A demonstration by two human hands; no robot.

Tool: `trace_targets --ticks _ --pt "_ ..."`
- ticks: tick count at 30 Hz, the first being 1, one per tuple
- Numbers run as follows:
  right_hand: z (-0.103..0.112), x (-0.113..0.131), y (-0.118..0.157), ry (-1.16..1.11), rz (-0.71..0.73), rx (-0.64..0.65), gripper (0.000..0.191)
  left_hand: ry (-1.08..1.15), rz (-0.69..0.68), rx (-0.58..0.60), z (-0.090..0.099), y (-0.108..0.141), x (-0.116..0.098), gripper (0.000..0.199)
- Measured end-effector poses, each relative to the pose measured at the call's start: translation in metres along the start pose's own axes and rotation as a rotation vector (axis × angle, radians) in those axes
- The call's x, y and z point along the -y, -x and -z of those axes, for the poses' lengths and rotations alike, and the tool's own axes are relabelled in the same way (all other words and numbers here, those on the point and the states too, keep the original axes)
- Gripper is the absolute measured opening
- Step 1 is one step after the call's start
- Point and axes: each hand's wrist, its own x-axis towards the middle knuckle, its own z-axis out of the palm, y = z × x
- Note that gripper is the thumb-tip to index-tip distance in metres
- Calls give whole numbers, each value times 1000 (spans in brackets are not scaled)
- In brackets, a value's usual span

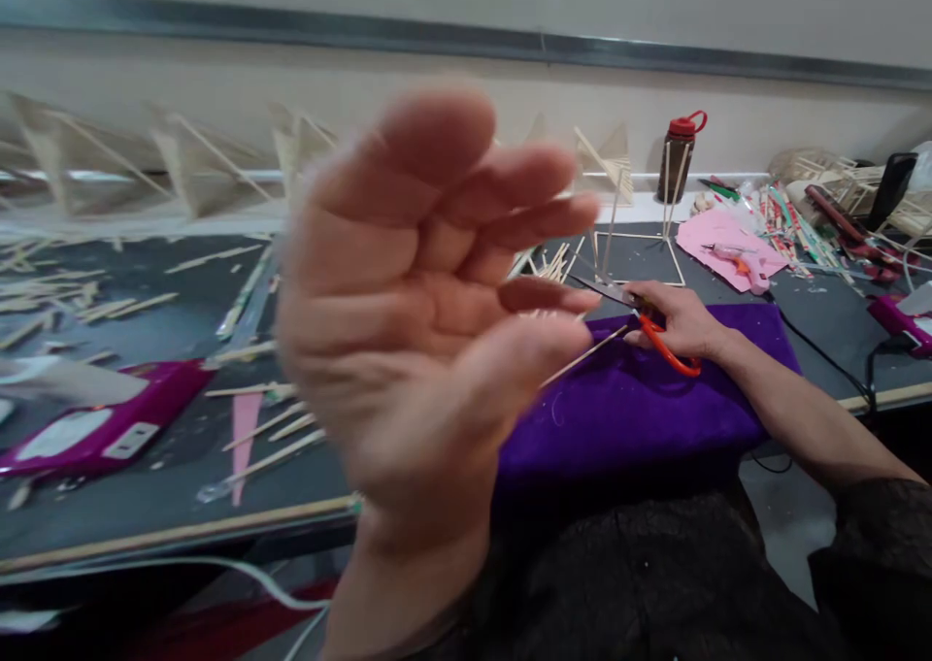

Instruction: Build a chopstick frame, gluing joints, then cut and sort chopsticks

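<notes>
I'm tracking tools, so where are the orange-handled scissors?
Right of centre in the head view, the orange-handled scissors are in the right hand, their handle over the purple fabric.

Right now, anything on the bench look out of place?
Mildly: loose wooden sticks lie strewn at odd angles across the left of the tabletop, looking untidy. The blurred left hand, close to camera, hides the middle.

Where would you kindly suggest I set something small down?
Dark tabletop shows between the pink sheet and right magenta object, and between the left magenta object and front edge. Sticks crowd behind that object; colourful strips crowd the right.
</notes>
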Motion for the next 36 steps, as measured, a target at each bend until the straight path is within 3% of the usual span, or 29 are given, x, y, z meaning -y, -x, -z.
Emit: trace_targets --ticks 6,9,13,18,23,36 --pt "-5 -3 -1 6 2 -88 59 -14 -13 73 -36 -56 27 30" --pt "-4 -4 -1 -34 -10 -113 56 -31 13 184 -50 -69 40 24" --pt "-4 -4 -1 -60 -1 -144 56 -87 40 323 -58 -66 49 19" --pt "-7 -3 -1 -3 48 -184 58 -124 -80 213 -72 -60 59 17" --pt "-10 -2 1 44 215 -254 57 -105 -219 146 -77 -56 72 14" --pt "-19 1 -1 127 278 -317 63 -138 -349 175 -70 -49 82 19"
